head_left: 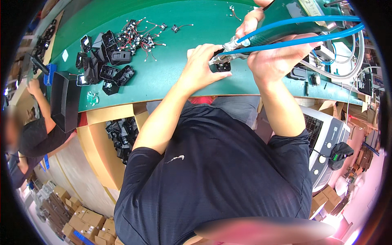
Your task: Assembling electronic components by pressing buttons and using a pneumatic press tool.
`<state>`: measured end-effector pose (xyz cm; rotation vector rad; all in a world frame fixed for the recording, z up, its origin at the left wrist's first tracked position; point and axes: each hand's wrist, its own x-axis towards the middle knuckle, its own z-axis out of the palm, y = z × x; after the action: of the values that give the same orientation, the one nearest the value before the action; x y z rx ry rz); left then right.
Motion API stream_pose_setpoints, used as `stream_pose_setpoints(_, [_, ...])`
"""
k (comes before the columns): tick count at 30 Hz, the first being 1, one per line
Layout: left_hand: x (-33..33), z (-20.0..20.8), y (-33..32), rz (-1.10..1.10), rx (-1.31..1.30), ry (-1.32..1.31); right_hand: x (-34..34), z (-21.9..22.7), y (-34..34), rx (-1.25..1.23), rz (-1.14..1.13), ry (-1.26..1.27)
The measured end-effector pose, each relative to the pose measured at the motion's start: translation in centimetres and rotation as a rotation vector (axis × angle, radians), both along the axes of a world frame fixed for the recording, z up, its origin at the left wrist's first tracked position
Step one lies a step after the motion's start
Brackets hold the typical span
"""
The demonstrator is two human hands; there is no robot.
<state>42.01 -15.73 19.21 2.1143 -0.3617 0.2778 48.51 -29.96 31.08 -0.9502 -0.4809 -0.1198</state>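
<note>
My left hand (203, 67) pinches a small black plastic housing (223, 66) against the green bench, thumb on the near side and fingers on the far side. My right hand (274, 58) is wrapped round a dark hand-held tool (271, 24) with clear fittings near its front end. Two blue hoses (292, 39) run from those fittings to the right. The tool's front end reaches over the housing and hides part of it. To the left lie black plastic housings (121, 57) and a tangle of small parts with red and black wires (134, 34).
A cardboard box (100, 151) of black parts stands below the bench's front edge (139, 100). A black tray (65, 102) and another person's arm (41, 98) are at left. Cables and small parts crowd the right end, above a white machine (326, 143).
</note>
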Motion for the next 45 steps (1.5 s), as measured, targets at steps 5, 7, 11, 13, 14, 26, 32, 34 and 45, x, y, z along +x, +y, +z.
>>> stream_pose_setpoints(5, [-0.1,0.1,0.0,0.026,0.026,-0.056,-1.0,1.8,0.5,0.058,0.049,0.081])
stream_pose_setpoints(7, [-0.1,0.3,-0.1,0.024,0.03,-0.059,-1.0,1.9,0.5,0.085,0.053,0.137])
stream_pose_setpoints(11, [0.0,0.3,0.0,0.012,0.019,-0.056,-0.1,-0.1,0.0,0.081,0.044,0.063])
stream_pose_setpoints(13, [-0.1,0.3,0.0,0.019,0.01,-0.049,-0.7,1.3,0.5,0.078,0.048,0.062])
stream_pose_setpoints(14, [-0.2,0.3,0.0,0.026,0.0,-0.041,-1.7,3.3,0.9,0.087,0.048,0.176])
stream_pose_setpoints(26, [-0.2,0.0,0.1,0.027,0.026,-0.048,-1.4,2.2,0.6,0.065,0.045,0.145])
stream_pose_setpoints(32, [0.0,0.2,0.2,0.018,0.022,-0.053,-1.2,1.9,0.4,0.093,0.035,0.16])
stream_pose_setpoints(34, [0.1,0.0,0.1,0.016,0.033,-0.078,-1.2,2.0,0.3,0.103,0.037,0.216])
stream_pose_setpoints(45, [-0.1,0.2,0.1,0.014,0.034,-0.074,-0.6,0.1,-0.5,0.044,0.119,0.026])
